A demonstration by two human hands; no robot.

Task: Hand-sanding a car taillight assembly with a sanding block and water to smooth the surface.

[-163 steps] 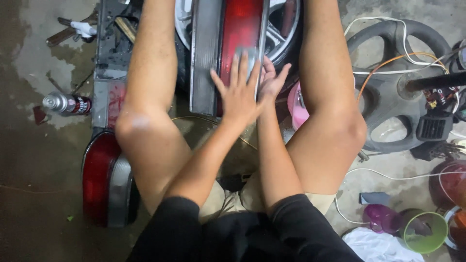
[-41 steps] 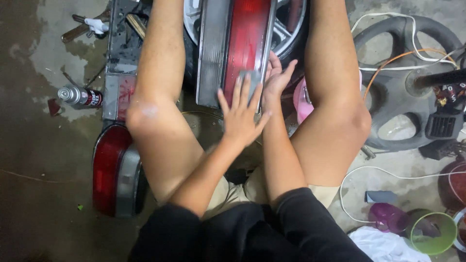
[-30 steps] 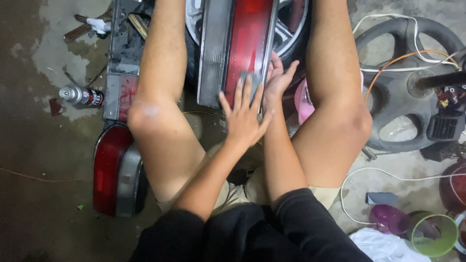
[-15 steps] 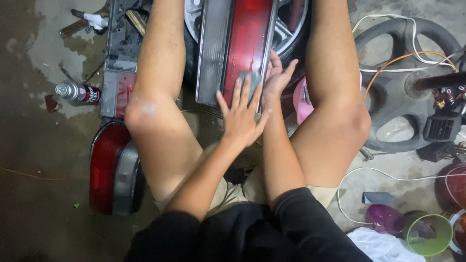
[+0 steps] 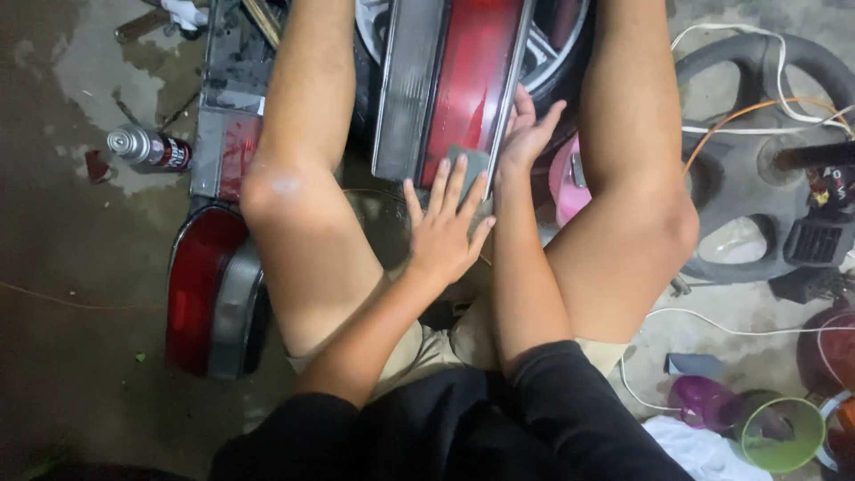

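Red and grey, the tail lamp (image 5: 450, 85) is lying between the knees. Near its lower edge, the left hand (image 5: 443, 227) is pressing a small grey sanding pad (image 5: 470, 166) flat under spread fingers. At the lamp's right edge, the right hand (image 5: 527, 134) is gripping it. Uneven pressure could scratch the lens, I think.

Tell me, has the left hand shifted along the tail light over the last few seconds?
Yes. The left hand with its grey pad slid down the tail light toward its near end, closer to the body; the right hand stayed at the edge.
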